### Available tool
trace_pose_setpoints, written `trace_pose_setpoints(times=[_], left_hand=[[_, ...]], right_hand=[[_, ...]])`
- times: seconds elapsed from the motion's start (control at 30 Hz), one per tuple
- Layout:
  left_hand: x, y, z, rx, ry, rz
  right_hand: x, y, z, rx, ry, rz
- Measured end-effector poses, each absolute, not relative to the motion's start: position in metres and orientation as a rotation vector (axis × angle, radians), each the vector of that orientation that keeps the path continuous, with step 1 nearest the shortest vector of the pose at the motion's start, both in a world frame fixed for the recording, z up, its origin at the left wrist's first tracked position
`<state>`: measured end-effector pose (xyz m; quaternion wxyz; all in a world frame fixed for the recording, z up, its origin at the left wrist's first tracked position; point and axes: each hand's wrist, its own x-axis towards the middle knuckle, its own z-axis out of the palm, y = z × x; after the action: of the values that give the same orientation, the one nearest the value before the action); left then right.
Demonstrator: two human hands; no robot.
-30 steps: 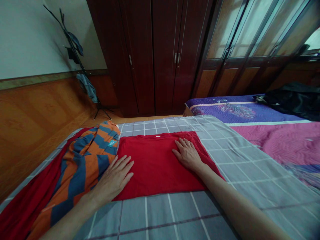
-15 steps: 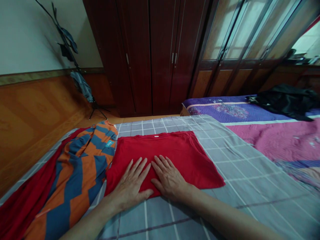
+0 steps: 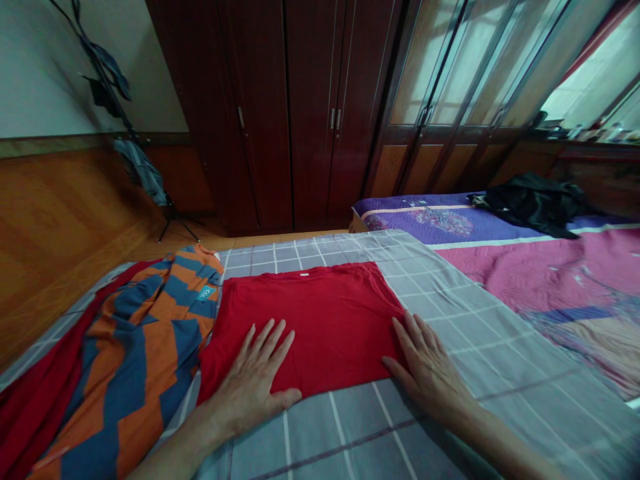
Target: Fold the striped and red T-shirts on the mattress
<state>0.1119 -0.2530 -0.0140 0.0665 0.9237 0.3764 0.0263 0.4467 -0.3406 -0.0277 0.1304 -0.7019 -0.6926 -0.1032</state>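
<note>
A red T-shirt [image 3: 320, 320] lies folded and fairly flat on the grey checked bedsheet [image 3: 360, 427], its neckline with a small white label at the far side. My left hand [image 3: 263, 373] rests on the shirt's near left part, fingers spread. Over the shirt's right edge lies my right hand [image 3: 423, 360], fingers stretched out, its palm partly past the edge. Neither hand grips the cloth. Left of the shirt is an orange and blue garment [image 3: 155, 340] with a small light-blue patch, partly over a red cloth [image 3: 45, 400].
Dark red wardrobe doors [image 3: 260, 133] stand beyond the bed. At the right is a purple and pink bedcover [image 3: 480, 267] with a black garment [image 3: 530, 203] on it. A coat stand [image 3: 115, 107] holding dark items is at the far left.
My right hand has moved right across the shirt, from its middle to its right edge. My left hand stays on the near left part. The view has shifted slightly to the right.
</note>
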Motion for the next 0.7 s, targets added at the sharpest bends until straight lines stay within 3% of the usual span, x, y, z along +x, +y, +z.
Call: trace_pose_setpoints(times=[0.27, 0.57, 0.7], left_hand=[[0.110, -0.252, -0.022, 2.825, 1.130, 0.162], [0.110, -0.253, -0.015, 2.762, 1.125, 0.103], [0.110, -0.252, -0.016, 2.774, 1.134, 0.109]], right_hand=[[0.328, -0.292, -0.002, -1.493, -2.513, 0.216], [0.451, -0.227, -0.011, -2.202, -2.075, -0.174], [0.418, -0.234, -0.006, -2.169, -2.060, -0.235]])
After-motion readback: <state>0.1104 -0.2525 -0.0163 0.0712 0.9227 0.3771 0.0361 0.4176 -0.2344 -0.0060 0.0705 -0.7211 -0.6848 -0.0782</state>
